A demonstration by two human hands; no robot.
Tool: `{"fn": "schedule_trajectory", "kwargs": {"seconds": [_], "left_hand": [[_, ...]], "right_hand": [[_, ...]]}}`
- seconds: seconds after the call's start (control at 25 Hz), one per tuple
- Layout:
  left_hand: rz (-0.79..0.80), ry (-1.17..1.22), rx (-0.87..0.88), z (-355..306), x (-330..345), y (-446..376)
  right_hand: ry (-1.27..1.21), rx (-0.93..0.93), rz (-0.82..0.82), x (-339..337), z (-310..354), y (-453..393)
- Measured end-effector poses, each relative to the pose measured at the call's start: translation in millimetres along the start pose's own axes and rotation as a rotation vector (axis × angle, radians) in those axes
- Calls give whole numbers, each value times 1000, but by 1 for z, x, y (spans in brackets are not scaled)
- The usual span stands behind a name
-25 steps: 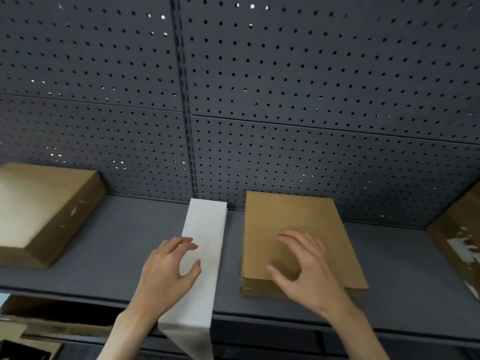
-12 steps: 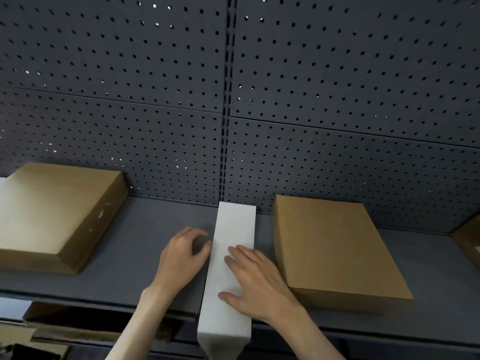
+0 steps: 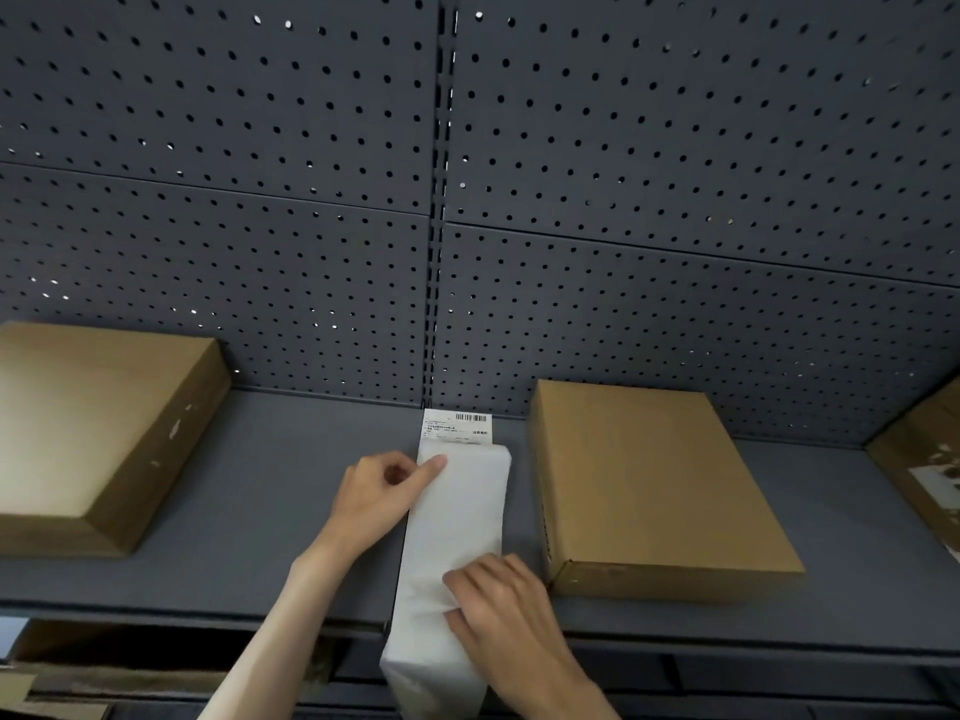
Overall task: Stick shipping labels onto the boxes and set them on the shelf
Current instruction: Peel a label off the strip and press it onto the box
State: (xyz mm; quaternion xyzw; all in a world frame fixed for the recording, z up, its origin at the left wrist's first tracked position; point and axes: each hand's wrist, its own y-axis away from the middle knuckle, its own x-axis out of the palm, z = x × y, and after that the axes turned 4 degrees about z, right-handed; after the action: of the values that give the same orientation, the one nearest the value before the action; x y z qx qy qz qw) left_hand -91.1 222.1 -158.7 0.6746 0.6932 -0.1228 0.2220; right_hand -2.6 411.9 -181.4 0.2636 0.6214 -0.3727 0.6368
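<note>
A long white strip of label backing paper (image 3: 457, 517) lies on the grey shelf (image 3: 260, 511) and hangs over its front edge. At its far end a printed shipping label (image 3: 456, 425) with a barcode is uncovered. My left hand (image 3: 382, 498) pinches the strip's folded-back far left corner. My right hand (image 3: 498, 605) presses down on the strip near the shelf's front edge, fingers bent. A closed brown cardboard box (image 3: 649, 480) lies flat just right of the strip.
Another flat brown box (image 3: 98, 433) sits on the shelf at the left. A third box (image 3: 930, 470) with a torn label patch shows at the right edge. Grey pegboard (image 3: 623, 200) backs the shelf. Cardboard lies on the level below at lower left.
My left hand moved onto the strip's far end and peeled it back, baring the printed label. My right hand slid down the strip toward the shelf's front edge.
</note>
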Motion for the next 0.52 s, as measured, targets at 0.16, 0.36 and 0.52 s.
{"fn": "schedule_trajectory", "kwargs": {"seconds": [0.16, 0.36, 0.52], "left_hand": [[188, 381, -45, -16, 4, 33], [139, 525, 67, -29, 8, 62], [64, 603, 107, -42, 2, 85]], "right_hand": [[19, -65, -69, 13, 10, 21], [-38, -158, -128, 13, 16, 44], [-141, -204, -296, -35, 24, 51]]}}
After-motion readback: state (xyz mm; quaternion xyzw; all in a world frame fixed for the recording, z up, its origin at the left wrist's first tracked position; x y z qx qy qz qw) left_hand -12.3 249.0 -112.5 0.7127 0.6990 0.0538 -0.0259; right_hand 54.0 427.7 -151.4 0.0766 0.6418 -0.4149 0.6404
